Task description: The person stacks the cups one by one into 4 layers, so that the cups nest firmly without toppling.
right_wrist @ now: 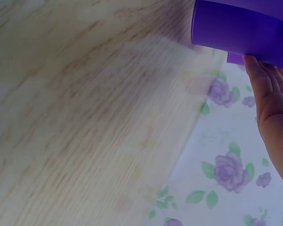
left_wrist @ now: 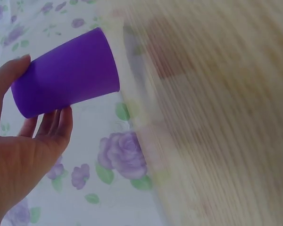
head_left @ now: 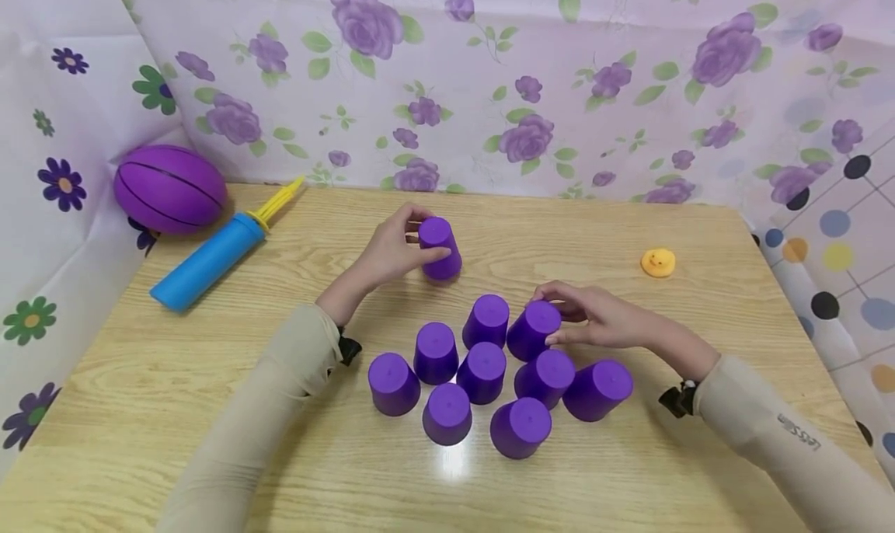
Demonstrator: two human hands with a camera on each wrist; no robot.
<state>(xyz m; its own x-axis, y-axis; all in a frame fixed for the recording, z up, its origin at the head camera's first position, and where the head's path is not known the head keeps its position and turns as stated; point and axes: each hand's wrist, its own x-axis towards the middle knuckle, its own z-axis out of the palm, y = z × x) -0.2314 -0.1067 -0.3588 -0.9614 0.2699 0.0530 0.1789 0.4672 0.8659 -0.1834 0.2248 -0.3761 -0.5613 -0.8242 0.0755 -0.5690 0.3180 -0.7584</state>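
Floral sheeting [head_left: 447, 82] hangs behind a wood-grain worktop [head_left: 629, 486], with a purple ball [head_left: 170, 189] and a blue-and-yellow pump [head_left: 210, 261] resting by its far left corner. A person's left hand [head_left: 388, 252] holds an upturned purple cup [head_left: 437, 245] between thumb and fingers toward the far edge, while the right hand [head_left: 601, 317] grips a second cup [head_left: 533, 331] the same way beside eight more cups [head_left: 482, 374], also upturned, grouped around the worktop's middle. A yellow duck [head_left: 658, 263] sits near the far right corner.

Purple cups [head_left: 481, 373], blue-and-yellow pump [head_left: 221, 248]
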